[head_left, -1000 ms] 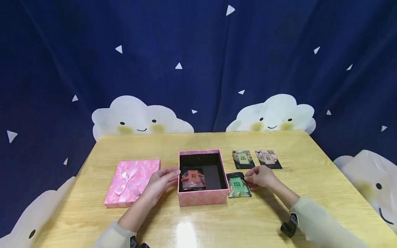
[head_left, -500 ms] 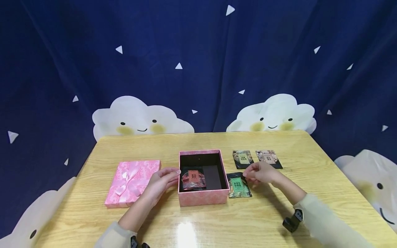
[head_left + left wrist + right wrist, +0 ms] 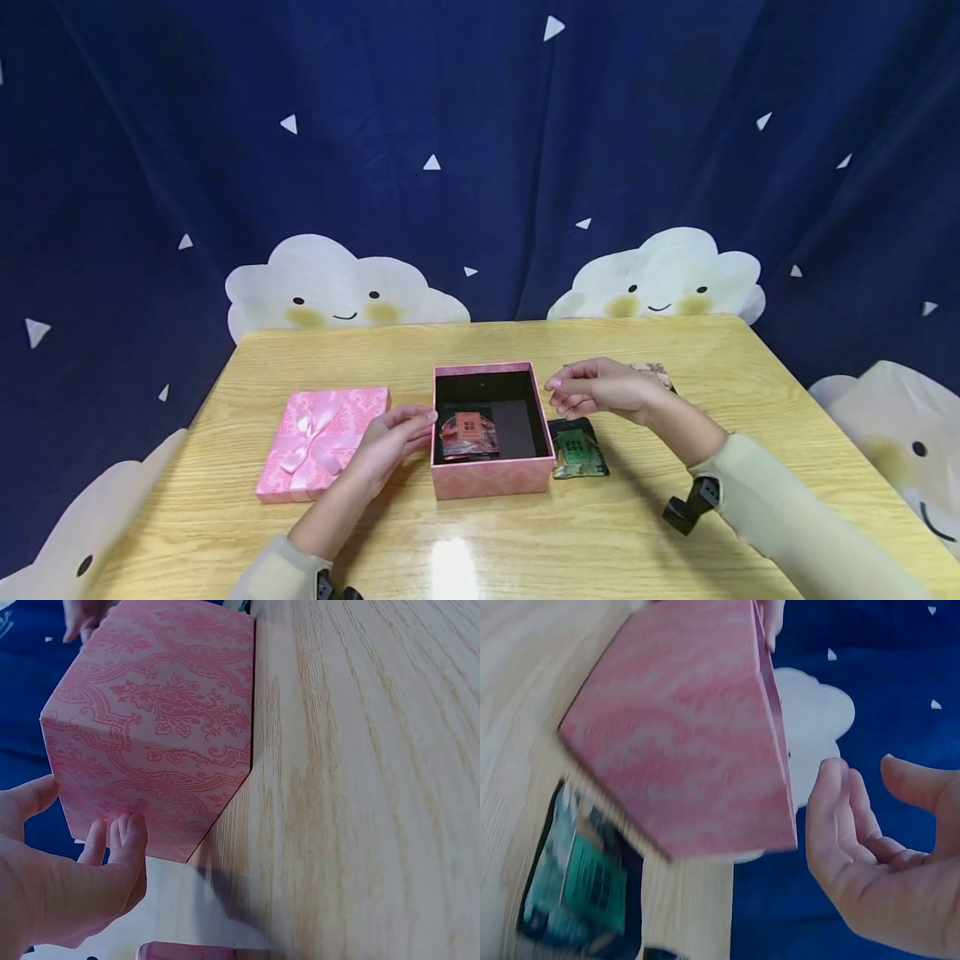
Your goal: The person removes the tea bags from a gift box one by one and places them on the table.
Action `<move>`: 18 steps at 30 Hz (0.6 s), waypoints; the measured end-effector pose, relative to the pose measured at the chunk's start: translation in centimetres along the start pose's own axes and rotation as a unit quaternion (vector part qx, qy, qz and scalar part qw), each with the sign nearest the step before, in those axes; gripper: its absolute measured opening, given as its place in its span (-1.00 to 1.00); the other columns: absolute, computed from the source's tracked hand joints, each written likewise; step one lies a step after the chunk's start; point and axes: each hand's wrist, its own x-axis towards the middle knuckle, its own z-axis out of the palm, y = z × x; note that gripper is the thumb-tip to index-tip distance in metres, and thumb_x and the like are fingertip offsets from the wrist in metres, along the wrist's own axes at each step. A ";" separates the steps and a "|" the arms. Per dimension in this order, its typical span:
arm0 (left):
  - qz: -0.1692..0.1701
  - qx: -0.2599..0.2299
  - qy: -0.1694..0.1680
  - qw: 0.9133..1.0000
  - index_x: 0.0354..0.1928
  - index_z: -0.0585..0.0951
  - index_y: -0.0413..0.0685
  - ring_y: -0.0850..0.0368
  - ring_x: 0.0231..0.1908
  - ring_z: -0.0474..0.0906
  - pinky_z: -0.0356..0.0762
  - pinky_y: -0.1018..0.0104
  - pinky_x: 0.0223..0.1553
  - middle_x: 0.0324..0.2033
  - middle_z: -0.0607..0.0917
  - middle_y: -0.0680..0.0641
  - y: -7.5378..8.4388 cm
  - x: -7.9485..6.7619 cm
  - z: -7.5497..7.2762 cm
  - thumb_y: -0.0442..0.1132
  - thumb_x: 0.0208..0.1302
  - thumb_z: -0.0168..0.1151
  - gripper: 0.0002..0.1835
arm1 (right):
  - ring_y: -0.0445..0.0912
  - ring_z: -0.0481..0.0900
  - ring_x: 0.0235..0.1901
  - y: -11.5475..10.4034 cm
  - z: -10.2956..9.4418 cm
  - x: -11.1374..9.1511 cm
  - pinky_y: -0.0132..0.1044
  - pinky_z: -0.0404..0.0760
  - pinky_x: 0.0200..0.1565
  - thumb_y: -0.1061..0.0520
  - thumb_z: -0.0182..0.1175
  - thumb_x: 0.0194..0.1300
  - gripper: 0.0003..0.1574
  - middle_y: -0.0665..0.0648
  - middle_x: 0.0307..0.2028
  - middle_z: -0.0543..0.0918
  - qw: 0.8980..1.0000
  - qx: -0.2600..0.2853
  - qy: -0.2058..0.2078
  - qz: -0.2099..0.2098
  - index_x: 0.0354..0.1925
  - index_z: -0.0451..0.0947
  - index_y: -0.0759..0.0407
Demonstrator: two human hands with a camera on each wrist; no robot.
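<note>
The green-labelled sachet point(image 3: 576, 448) lies on the near side of the empty, loosely curved right hand point(image 3: 603, 390); the left hand point(image 3: 384, 440) touches the pink box point(image 3: 491, 481), fingers relaxed.

Paper-covered box point(image 3: 491, 480), glossy plastic-looking packets point(image 3: 576, 451), satiny ribbon point(image 3: 306, 443), shiny wood-grain table point(image 3: 585, 542), cloth backdrop point(image 3: 375, 100)

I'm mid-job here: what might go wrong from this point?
The right hand hovers near the pink box and might knock it. The green-labelled packet lies right beside the box, so a sideways shift could crease it. Inside, the red-labelled packet doesn't fill the space, so it may slide if the box is jolted.
</note>
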 end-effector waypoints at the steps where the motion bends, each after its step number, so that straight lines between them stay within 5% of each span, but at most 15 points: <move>1: 0.001 0.001 0.001 1.000 0.01 0.49 -0.39 0.15 -0.14 0.66 0.68 0.32 0.03 -0.10 0.65 -0.18 0.0 0.0 0.0 -0.29 0.27 0.20 -0.66 | -0.25 0.66 -0.33 -0.3 0.3 0.3 -0.38 0.74 -0.15 0.09 0.08 0.41 -0.61 -0.02 -0.35 0.68 1.000 0.010 -0.011 0.000 0.01 0.44 0.40; 13: -0.005 0.008 0.003 1.000 0.01 0.51 -0.37 0.07 -0.10 0.66 0.66 0.22 0.09 -0.03 0.63 -0.28 -0.2 0.2 0.0 -0.28 0.26 0.20 -0.66 | -0.24 0.68 -0.35 -2.3 3.9 2.7 -0.38 0.74 -0.14 0.13 -0.01 0.46 -0.70 -0.02 -0.38 0.69 0.994 0.078 -0.059 0.043 -0.04 0.47 0.35; 18: -0.003 0.011 0.004 1.000 -0.01 0.52 -0.36 0.09 -0.12 0.67 0.67 0.22 0.08 -0.06 0.64 -0.25 -0.2 0.1 0.0 -0.26 0.27 0.21 -0.66 | -0.23 0.69 -0.34 -2.8 4.8 3.5 -0.37 0.74 -0.12 0.14 -0.03 0.46 -0.69 -0.01 -0.38 0.70 0.992 0.098 -0.043 0.071 -0.02 0.47 0.35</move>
